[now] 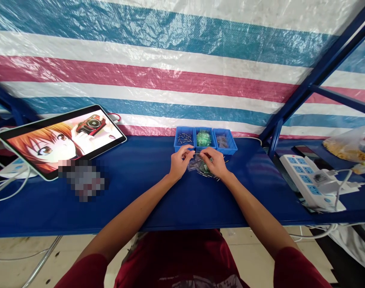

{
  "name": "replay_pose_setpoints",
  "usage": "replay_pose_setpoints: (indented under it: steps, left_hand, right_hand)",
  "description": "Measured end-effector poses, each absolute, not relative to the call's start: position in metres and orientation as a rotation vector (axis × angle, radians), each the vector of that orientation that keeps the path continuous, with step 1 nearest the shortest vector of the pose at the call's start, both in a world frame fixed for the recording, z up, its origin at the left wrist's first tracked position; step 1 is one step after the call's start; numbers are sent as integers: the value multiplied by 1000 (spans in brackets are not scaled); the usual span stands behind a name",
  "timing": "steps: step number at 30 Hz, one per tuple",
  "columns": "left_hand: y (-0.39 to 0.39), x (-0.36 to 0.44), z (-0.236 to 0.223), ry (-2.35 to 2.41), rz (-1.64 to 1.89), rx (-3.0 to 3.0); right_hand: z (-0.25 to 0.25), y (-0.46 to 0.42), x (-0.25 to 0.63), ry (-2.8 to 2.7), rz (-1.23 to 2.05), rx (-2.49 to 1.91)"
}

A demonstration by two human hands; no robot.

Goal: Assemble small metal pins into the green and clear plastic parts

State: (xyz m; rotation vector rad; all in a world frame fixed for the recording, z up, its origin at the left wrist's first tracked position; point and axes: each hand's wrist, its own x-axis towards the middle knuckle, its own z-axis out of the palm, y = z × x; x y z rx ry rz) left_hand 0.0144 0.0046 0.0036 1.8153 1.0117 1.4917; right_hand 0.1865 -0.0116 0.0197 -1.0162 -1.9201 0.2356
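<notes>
My left hand [179, 162] and my right hand [215, 162] face each other above the blue table. Thumb and fingers of each are pinched together at the ends of a thin metal pin [197, 153], too small to see in detail. Beneath them lies a small pile of loose metal pins [204, 174], with clear and green pieces partly covered by my right hand. Just behind my hands stand three joined blue bins [229, 152]. Metal pins [185, 138] fill the left one, green pieces [203, 138] the middle one, and small clear pieces [222, 141] the right one.
A tablet [65, 140] showing a cartoon picture leans at the left, with cables beside it. Near it is a blurred-out patch [85, 180]. White power strips [305, 180] with plugs lie at the right, before a blue metal frame [308, 86]. Striped sheeting [182, 76] hangs behind.
</notes>
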Motion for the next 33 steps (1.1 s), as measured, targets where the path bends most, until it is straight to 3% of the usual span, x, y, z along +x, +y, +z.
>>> replay_pose_setpoints:
  steps: [13,21,27,33]
  left_hand:
    - [6,16,1,968,1502,1799]
    - [36,0,31,1356,1634,2229]
    - [60,-4,50,1637,1259,2324]
    - [22,0,24,1089,720,2649]
  right_hand:
    - [23,-13,185,-1971,288,-1102]
    - [23,-13,188,-1947,312,-1141]
    - [23,-11,188,-1921,243,-1160]
    - [23,-10,188,-1872,138,-1186]
